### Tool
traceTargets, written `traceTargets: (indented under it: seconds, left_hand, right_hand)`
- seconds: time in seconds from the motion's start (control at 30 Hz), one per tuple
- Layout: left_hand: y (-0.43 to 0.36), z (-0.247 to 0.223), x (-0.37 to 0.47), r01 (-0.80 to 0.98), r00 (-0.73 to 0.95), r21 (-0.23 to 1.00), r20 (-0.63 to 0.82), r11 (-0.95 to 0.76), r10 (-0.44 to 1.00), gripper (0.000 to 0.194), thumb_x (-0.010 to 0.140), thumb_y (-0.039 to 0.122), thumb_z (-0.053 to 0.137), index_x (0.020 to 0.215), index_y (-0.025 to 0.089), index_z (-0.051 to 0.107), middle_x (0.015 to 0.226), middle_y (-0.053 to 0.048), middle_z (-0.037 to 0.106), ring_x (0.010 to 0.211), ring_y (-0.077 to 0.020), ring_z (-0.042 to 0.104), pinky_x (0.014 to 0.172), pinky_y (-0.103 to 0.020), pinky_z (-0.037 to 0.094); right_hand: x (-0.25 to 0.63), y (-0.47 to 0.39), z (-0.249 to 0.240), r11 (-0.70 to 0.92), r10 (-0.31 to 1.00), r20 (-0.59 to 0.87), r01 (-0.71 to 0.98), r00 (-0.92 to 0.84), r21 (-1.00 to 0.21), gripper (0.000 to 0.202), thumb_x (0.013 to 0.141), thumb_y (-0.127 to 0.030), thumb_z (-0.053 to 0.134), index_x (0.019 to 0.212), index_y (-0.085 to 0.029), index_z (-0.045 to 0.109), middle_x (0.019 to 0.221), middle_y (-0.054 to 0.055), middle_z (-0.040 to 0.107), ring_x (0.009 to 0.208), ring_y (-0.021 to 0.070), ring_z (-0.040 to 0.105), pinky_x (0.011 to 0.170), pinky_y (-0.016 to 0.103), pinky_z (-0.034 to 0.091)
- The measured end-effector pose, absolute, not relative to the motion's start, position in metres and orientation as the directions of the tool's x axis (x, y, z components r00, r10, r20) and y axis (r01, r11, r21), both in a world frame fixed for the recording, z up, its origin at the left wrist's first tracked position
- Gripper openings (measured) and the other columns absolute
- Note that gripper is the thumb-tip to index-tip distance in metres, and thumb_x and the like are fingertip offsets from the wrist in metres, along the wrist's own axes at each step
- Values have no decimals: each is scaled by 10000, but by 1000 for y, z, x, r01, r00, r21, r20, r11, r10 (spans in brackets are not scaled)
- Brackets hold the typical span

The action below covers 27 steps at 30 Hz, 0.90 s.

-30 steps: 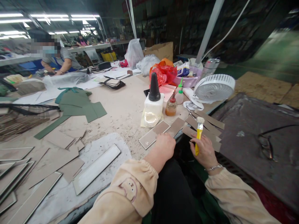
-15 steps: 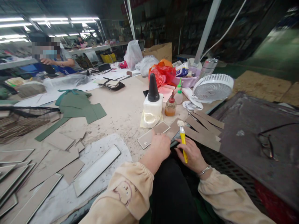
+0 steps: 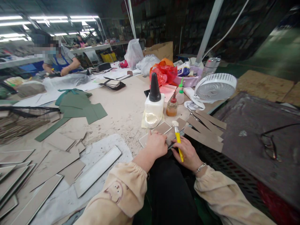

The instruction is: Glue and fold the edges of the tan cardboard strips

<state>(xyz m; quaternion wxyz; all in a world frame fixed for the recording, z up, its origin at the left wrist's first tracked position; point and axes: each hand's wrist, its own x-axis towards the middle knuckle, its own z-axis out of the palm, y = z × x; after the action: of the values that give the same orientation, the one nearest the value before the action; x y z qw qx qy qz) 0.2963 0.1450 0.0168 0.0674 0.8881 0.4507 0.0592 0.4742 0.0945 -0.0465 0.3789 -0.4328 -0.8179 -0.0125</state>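
My right hand is closed around a yellow-handled brush, held with its pale, paste-coated bristles upward. My left hand is curled at the table's front edge, over the near end of a flat brown panel with a white border. The two hands are close together; whatever lies under the left fingers is hidden. Just beyond them stands a white glue bottle with a black cone cap. To its right is a small amber bottle with a red top. Brown strips fan out right of the brush.
A long white-coated strip lies on a stained sheet at left, near stacked bordered panels. Green pieces are further back. A white fan stands at right, with eyeglasses on a dark surface. Another person works across the table.
Both my hands have shifted slightly left, the brush moving with the right one. The left hand has edged over the panel. The person opposite has lowered their hands from near the face.
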Motion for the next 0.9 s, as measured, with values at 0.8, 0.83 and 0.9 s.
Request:
traceTargets:
  seconds: [0.8, 0.83, 0.9]
  left_hand:
    - [138, -4, 290, 832, 491, 201, 167, -517, 855, 217, 792, 173, 514, 918, 148, 689, 1330, -128, 445, 1260, -320, 357, 1067, -546, 271]
    - [137, -5, 293, 835, 476, 228, 157, -501, 865, 227, 785, 173, 517, 929, 150, 691, 1335, -127, 440, 1275, -324, 340, 1072, -547, 266]
    - [136, -5, 296, 844, 433, 286, 132, -453, 891, 234, 776, 177, 527, 934, 162, 699, 1343, -122, 432, 1304, -329, 305, 1083, -548, 255]
  right_hand:
    - [470, 111, -45, 577, 712, 585, 799, -389, -171, 172, 822, -108, 542, 962, -208, 545, 878, 60, 655, 847, 199, 614, 886, 393, 480]
    - [471, 111, -45, 588, 705, 587, 791, -398, -170, 183, 816, -103, 545, 962, -214, 546, 877, 55, 657, 832, 194, 615, 899, 400, 478]
    - [473, 110, -44, 609, 699, 581, 772, -416, -181, 203, 801, -96, 552, 962, -221, 548, 887, 50, 658, 815, 186, 617, 915, 413, 476]
